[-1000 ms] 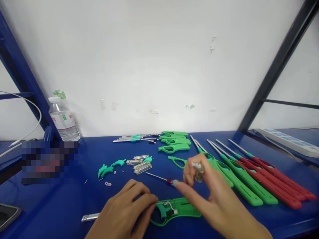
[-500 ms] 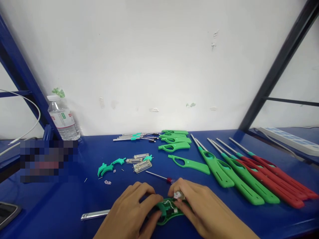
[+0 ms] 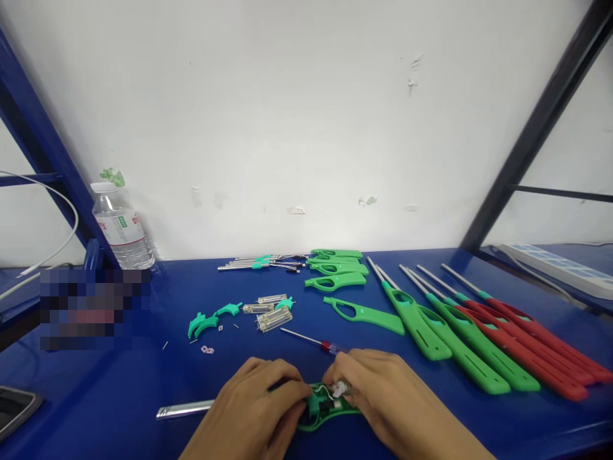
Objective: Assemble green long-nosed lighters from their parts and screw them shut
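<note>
Directly in front of me lies an opened green lighter shell point(image 3: 330, 416), its metal tube point(image 3: 184, 409) sticking out to the left. A teal trigger point(image 3: 313, 405), a white wire and a small black part show inside it. My left hand point(image 3: 261, 399) is closed around the shell's tube end, fingertips by the trigger. My right hand point(image 3: 378, 390) pinches a clear lighter tank point(image 3: 341, 388) with a pale end over the shell's right part; the fingers hide most of it. Just beyond my right hand rests a screwdriver point(image 3: 311, 338) with a red and clear handle.
Teal triggers point(image 3: 205, 324) and clear tanks point(image 3: 274, 318) lie at centre left. Behind are metal tubes with wires point(image 3: 261, 263) and green shell halves point(image 3: 338, 281). Assembled green lighters point(image 3: 460, 348) and red lighters point(image 3: 531, 351) lie right. A water bottle point(image 3: 122, 230) stands back left.
My right hand has shifted slightly, bringing the tank's pale end a little lower over the shell. My left hand keeps its hold almost unmoved.
</note>
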{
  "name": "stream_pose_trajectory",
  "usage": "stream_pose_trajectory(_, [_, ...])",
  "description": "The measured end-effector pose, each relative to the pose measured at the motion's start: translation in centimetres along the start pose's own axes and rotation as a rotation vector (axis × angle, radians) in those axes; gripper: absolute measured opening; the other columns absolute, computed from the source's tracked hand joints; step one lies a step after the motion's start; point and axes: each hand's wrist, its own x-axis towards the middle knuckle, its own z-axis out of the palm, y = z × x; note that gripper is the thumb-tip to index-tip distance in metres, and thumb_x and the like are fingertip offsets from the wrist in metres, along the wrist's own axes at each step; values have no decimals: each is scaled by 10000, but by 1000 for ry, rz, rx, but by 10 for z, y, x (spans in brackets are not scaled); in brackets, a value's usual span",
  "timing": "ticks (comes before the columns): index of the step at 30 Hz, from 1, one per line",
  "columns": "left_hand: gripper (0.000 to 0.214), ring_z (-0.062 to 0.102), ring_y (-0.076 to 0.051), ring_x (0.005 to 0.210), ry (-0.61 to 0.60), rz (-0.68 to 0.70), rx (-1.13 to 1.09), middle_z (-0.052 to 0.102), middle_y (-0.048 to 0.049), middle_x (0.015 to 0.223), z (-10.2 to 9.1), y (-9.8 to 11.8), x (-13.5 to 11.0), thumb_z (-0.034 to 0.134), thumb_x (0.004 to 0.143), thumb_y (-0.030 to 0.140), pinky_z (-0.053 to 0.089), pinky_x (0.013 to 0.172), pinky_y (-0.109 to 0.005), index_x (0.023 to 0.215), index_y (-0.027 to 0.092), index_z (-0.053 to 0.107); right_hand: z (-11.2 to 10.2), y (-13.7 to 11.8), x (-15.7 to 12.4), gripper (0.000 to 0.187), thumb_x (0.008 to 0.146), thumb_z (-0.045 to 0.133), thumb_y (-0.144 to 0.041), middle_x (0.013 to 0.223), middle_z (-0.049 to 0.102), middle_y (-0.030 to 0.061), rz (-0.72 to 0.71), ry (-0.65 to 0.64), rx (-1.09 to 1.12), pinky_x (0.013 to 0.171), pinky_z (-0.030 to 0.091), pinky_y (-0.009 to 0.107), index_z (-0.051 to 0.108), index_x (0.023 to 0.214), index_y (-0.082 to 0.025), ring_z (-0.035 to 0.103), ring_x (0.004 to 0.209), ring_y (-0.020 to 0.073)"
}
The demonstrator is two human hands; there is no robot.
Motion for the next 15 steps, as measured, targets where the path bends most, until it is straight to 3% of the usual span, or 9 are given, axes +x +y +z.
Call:
stream_pose_trajectory(3, [376, 781, -166, 946, -67, -21, -71, 827, 32, 1157, 1, -5, -9, 620, 1058, 69, 619, 871, -242, 1254, 341, 790, -4, -3, 0, 351, 937, 527, 88, 942, 739, -3, 5, 0, 6, 741, 465, 277, 614, 1024, -241, 723, 828, 198])
stream_pose_trajectory(9, [422, 798, -189, 1019, -84, -49, -81, 837, 32, 1205, 1, -5, -11, 620, 1047, 47, 608, 927, -290, 1327, 333, 753, -10, -11, -2, 282, 1023, 564, 15, 957, 753, -2, 15, 44, 15, 740, 491, 265, 629, 1073, -254, 741, 835, 193])
stream_pose_trajectory(15, [393, 800, -216, 1007, -129, -73, -45, 841, 14, 1185, 4, -5, -10, 643, 1025, 54, 616, 910, -322, 1294, 314, 763, -4, -11, 4, 283, 978, 565, 42, 919, 756, -15, -69, 78, -51, 695, 457, 274, 597, 991, -239, 723, 809, 180])
